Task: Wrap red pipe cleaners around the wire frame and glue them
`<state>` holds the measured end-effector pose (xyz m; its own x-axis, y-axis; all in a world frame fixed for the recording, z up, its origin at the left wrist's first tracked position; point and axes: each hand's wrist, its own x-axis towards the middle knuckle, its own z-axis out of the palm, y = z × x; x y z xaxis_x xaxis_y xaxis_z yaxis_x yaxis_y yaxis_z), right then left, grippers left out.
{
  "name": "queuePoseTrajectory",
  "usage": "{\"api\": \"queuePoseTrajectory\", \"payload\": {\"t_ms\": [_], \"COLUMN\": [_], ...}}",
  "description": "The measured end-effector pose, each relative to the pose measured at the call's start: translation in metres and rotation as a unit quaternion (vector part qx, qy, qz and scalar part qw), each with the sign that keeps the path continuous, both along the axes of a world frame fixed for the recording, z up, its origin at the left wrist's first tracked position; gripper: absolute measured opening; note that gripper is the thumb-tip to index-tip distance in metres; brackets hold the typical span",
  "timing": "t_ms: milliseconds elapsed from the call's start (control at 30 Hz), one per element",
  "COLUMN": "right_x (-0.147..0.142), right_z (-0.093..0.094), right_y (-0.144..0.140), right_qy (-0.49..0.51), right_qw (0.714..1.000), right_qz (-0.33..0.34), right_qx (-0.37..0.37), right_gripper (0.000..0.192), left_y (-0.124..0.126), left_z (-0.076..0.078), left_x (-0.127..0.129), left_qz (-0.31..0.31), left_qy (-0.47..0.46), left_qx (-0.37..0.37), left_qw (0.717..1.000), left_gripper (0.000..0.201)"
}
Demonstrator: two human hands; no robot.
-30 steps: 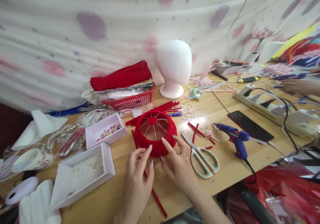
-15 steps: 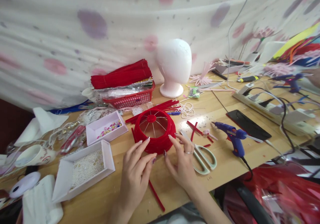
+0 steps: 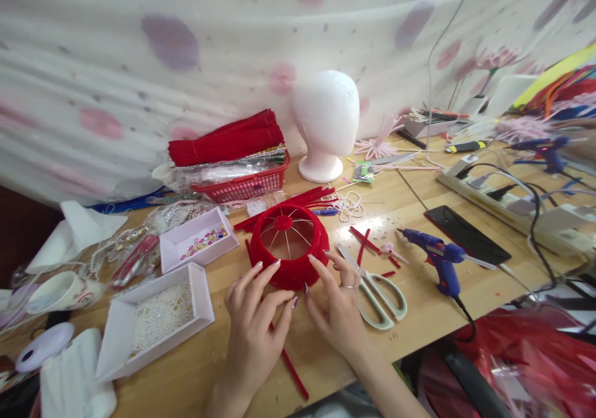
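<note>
A round red fuzzy frame (image 3: pixel 289 247) with thin wire spokes and a red hub sits on the wooden table (image 3: pixel 419 306). My left hand (image 3: pixel 255 322) rests in front of it, its fingertips touching the frame's near left rim. My right hand (image 3: pixel 336 303), with a ring on one finger, touches the near right rim with spread fingers. Neither hand closes around anything. A red pipe cleaner (image 3: pixel 292 371) lies on the table under my hands.
Green-handled scissors (image 3: pixel 379 294) and a blue glue gun (image 3: pixel 440 259) lie to the right. Two white trays hold beads (image 3: pixel 156 315) and gems (image 3: pixel 198 241) on the left. Behind stand a red basket (image 3: pixel 244 185) of pipe cleaners and a white foam head (image 3: pixel 326 123). A power strip (image 3: pixel 512 210) lies far right.
Both hands shifted slightly along the frame's near rim, staying in touch with it. Someone's hand at the far right edge moved out of sight.
</note>
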<state>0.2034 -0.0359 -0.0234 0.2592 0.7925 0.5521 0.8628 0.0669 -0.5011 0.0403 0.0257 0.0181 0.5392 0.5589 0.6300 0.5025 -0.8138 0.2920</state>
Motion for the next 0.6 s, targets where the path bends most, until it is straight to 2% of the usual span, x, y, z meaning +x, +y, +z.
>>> {"api": "queuePoseTrajectory", "payload": {"t_ms": [100, 267, 433, 600], "right_x": [0.000, -0.001, -0.001, 0.000], "right_z": [-0.001, -0.001, 0.000, 0.000], "right_y": [-0.002, -0.001, 0.004, 0.006], "right_qy": [0.007, -0.007, -0.024, -0.024], "right_qw": [1.000, 1.000, 0.999, 1.000], "right_qz": [-0.001, 0.001, 0.012, 0.012], "right_qx": [0.000, -0.005, -0.021, -0.015], "right_gripper": [0.057, 0.061, 0.062, 0.061], "left_y": [-0.002, -0.002, 0.001, 0.001], "left_z": [0.001, 0.001, 0.002, -0.003], "left_x": [-0.006, -0.013, -0.006, 0.001], "left_qz": [0.007, -0.013, -0.022, -0.031], "left_qy": [-0.040, -0.045, -0.020, 0.014], "left_qx": [0.011, 0.016, -0.031, -0.062], "left_qw": [0.999, 0.999, 0.999, 0.997], "left_gripper": [0.020, 0.020, 0.009, 0.013]}}
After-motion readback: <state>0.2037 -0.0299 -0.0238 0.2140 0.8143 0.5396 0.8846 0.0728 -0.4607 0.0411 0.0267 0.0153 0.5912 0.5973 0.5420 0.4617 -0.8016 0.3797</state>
